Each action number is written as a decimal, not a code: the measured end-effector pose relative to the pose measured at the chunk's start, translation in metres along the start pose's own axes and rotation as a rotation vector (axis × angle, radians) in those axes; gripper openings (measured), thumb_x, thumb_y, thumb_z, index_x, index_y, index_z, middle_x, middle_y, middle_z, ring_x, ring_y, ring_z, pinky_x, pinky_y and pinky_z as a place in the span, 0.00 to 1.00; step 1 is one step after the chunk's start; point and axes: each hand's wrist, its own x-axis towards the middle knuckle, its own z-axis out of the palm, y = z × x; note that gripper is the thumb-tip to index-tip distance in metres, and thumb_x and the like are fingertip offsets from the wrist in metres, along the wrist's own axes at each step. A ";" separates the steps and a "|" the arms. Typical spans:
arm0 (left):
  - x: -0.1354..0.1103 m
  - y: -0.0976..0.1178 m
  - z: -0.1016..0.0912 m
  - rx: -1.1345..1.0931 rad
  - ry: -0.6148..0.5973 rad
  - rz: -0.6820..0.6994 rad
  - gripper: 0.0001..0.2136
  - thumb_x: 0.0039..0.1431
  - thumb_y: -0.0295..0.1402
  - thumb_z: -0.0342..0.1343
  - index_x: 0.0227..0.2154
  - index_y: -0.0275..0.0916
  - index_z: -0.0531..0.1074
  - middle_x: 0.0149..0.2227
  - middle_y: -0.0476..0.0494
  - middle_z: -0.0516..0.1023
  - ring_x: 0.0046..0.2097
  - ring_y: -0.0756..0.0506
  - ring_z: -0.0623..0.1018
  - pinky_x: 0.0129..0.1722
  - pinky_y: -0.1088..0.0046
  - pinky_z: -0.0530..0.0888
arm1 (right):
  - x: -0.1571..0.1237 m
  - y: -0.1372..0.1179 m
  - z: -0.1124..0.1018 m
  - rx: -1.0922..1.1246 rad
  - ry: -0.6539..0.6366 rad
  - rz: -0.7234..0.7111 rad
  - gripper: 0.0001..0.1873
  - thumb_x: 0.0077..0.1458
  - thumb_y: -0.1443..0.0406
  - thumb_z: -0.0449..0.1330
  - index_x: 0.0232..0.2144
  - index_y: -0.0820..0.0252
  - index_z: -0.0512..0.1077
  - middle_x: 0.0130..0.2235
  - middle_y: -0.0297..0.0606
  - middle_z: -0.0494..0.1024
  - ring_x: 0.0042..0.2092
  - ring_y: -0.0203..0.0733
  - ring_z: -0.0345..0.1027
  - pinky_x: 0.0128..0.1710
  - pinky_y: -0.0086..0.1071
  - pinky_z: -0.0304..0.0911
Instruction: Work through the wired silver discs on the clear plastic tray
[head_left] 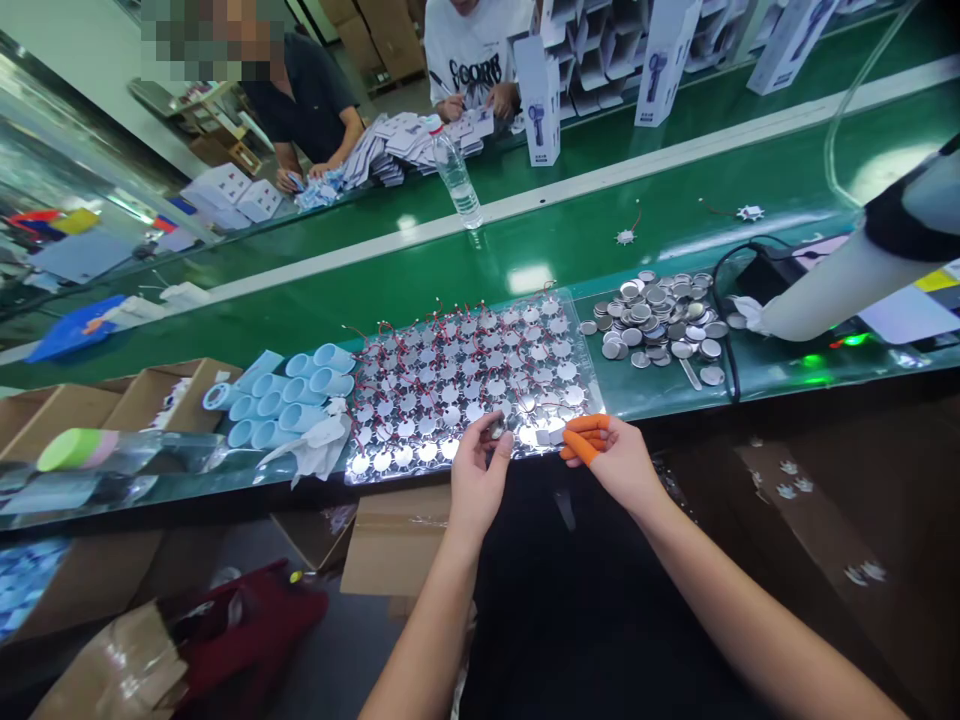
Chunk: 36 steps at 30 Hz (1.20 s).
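Observation:
My left hand [482, 468] is at the front edge of a clear tray [596, 385], thumb and fingers closed around a small, shiny metal disc [498, 427]. To its right, my right hand [611, 455] wears orange finger covers, and its fingers are pinched together. A small whitish block [553, 437] sits at those fingertips; whether it is gripped or lies on the tray I cannot tell. Rows of round silver parts [450, 394] with toothed rims fill the tray, many with thin red wires.
Loose metal discs [660, 315] are heaped right of the tray, near a thick white tube [832, 285]. Light-blue cups [300, 390] and a crumpled tissue [321, 447] lie left. A water bottle [457, 180] stands behind. Two people work across the green bench [337, 262].

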 end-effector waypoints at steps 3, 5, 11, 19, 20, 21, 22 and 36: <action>-0.004 -0.001 -0.002 0.053 -0.038 0.035 0.17 0.60 0.36 0.61 0.52 0.42 0.73 0.53 0.38 0.74 0.49 0.44 0.75 0.52 0.67 0.71 | -0.002 0.003 0.001 -0.019 -0.006 0.009 0.19 0.45 0.56 0.73 0.35 0.63 0.76 0.27 0.39 0.80 0.30 0.45 0.79 0.30 0.35 0.78; -0.007 0.001 -0.001 0.071 -0.072 0.070 0.17 0.59 0.35 0.62 0.51 0.42 0.74 0.53 0.38 0.74 0.47 0.43 0.76 0.51 0.66 0.72 | -0.003 0.004 0.003 -0.020 0.004 0.007 0.19 0.45 0.56 0.73 0.35 0.63 0.76 0.27 0.39 0.80 0.30 0.45 0.79 0.30 0.35 0.78; -0.018 0.010 0.003 0.200 -0.207 0.230 0.16 0.60 0.29 0.58 0.52 0.44 0.74 0.53 0.38 0.75 0.52 0.39 0.75 0.52 0.61 0.73 | -0.004 0.003 0.005 -0.019 0.061 0.015 0.21 0.43 0.56 0.73 0.35 0.64 0.76 0.27 0.39 0.80 0.30 0.45 0.79 0.30 0.35 0.78; -0.024 0.000 0.007 0.585 -0.386 0.517 0.20 0.63 0.23 0.50 0.57 0.42 0.68 0.58 0.38 0.73 0.57 0.40 0.72 0.59 0.55 0.69 | -0.007 0.004 0.007 -0.078 0.082 0.005 0.21 0.44 0.55 0.72 0.35 0.63 0.76 0.28 0.39 0.80 0.29 0.44 0.79 0.31 0.35 0.78; -0.025 -0.002 0.007 0.636 -0.393 0.544 0.21 0.63 0.22 0.50 0.57 0.42 0.67 0.59 0.38 0.72 0.57 0.40 0.72 0.59 0.55 0.69 | -0.008 0.004 0.007 -0.085 0.088 -0.010 0.20 0.44 0.55 0.72 0.35 0.62 0.76 0.28 0.39 0.80 0.29 0.44 0.79 0.31 0.35 0.78; -0.026 -0.003 0.008 0.681 -0.399 0.564 0.21 0.62 0.22 0.50 0.58 0.41 0.67 0.59 0.38 0.71 0.57 0.40 0.72 0.59 0.55 0.70 | -0.008 0.005 0.006 -0.089 0.099 -0.026 0.20 0.44 0.55 0.72 0.35 0.62 0.76 0.28 0.39 0.80 0.30 0.44 0.79 0.31 0.35 0.78; -0.026 -0.003 0.008 0.720 -0.402 0.577 0.22 0.62 0.22 0.50 0.58 0.41 0.67 0.60 0.37 0.71 0.57 0.40 0.72 0.59 0.55 0.70 | -0.009 0.005 0.004 -0.089 0.118 -0.045 0.21 0.44 0.54 0.72 0.36 0.62 0.76 0.29 0.39 0.80 0.30 0.45 0.79 0.31 0.36 0.78; 0.027 0.043 0.012 0.543 -0.325 0.475 0.15 0.66 0.31 0.52 0.54 0.45 0.70 0.55 0.41 0.75 0.56 0.41 0.74 0.57 0.58 0.72 | 0.076 -0.013 -0.039 0.111 0.297 -0.296 0.23 0.41 0.52 0.73 0.34 0.61 0.73 0.26 0.37 0.79 0.27 0.45 0.78 0.26 0.37 0.76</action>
